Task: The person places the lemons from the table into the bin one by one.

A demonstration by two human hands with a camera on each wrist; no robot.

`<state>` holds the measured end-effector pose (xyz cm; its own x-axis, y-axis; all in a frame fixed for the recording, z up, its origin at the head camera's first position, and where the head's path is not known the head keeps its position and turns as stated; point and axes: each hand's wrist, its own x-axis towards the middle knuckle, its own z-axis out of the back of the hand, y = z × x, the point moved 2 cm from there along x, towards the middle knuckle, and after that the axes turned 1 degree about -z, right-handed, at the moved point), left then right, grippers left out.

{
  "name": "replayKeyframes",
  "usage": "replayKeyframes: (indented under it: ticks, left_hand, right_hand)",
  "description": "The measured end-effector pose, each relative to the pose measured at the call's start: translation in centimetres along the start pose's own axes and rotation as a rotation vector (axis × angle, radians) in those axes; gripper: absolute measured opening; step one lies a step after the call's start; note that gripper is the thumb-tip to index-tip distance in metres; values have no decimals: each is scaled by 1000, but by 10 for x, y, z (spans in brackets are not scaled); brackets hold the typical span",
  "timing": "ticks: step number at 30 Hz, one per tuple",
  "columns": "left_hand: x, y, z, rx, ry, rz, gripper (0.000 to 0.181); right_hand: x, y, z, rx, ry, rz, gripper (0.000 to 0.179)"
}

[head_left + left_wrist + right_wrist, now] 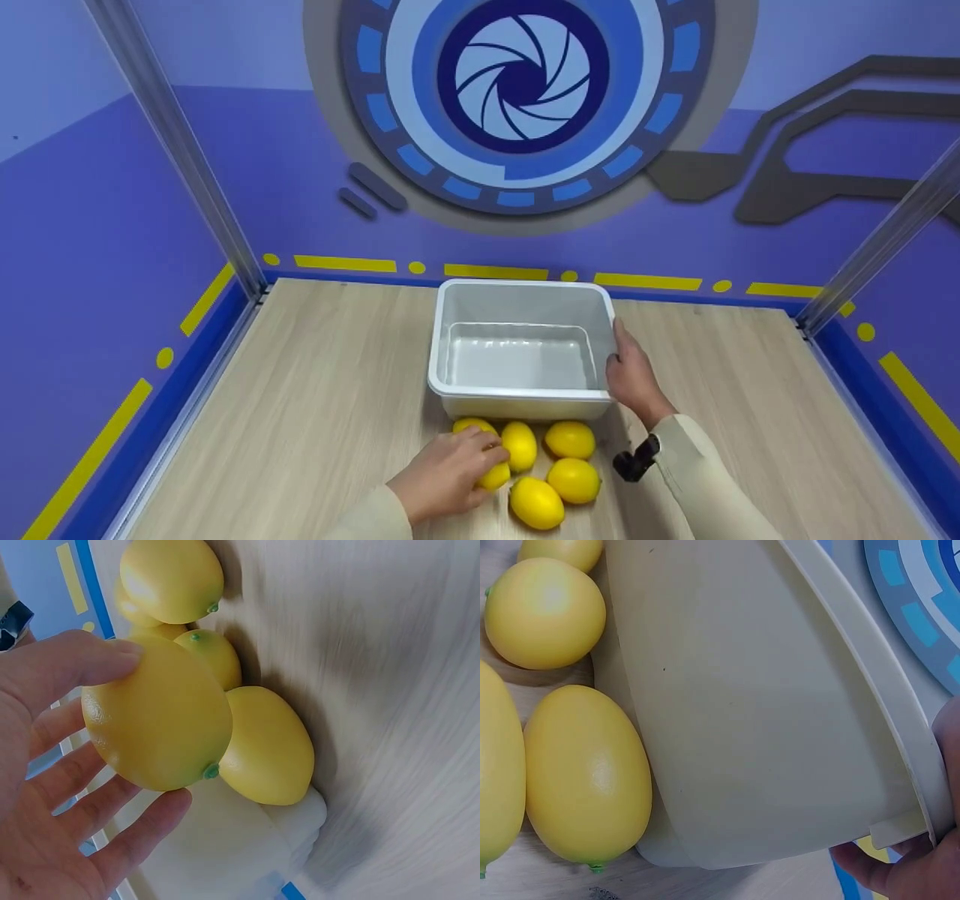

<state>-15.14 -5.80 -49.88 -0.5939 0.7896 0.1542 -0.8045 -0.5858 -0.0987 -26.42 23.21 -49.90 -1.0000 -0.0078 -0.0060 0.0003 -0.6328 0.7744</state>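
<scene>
My left hand (454,469) holds a yellow lemon (161,720) with a green stem tip; in the left wrist view the thumb lies on one side of it and the fingers on the other. Several more lemons (537,503) lie on the table around it, just in front of a white plastic bin (525,407). One lemon (270,746) sits close against the bin in the left wrist view. At the bin's right side, my right hand (636,379) grips the rim, thumb up along the edge and fingers underneath. The inside of the bin shows a bare bottom.
The light wood table (337,375) ends at a blue back wall (247,172) just behind the bin. Metal posts (180,150) stand at both back corners, with blue side panels. A black device (636,459) is strapped at the right wrist.
</scene>
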Motion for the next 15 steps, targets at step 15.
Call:
replayKeyframes:
  ticks: [15]
  left_hand:
    - [2, 2, 12, -10, 28, 13, 45]
  right_hand:
    - [0, 1, 1, 2, 10, -19, 63]
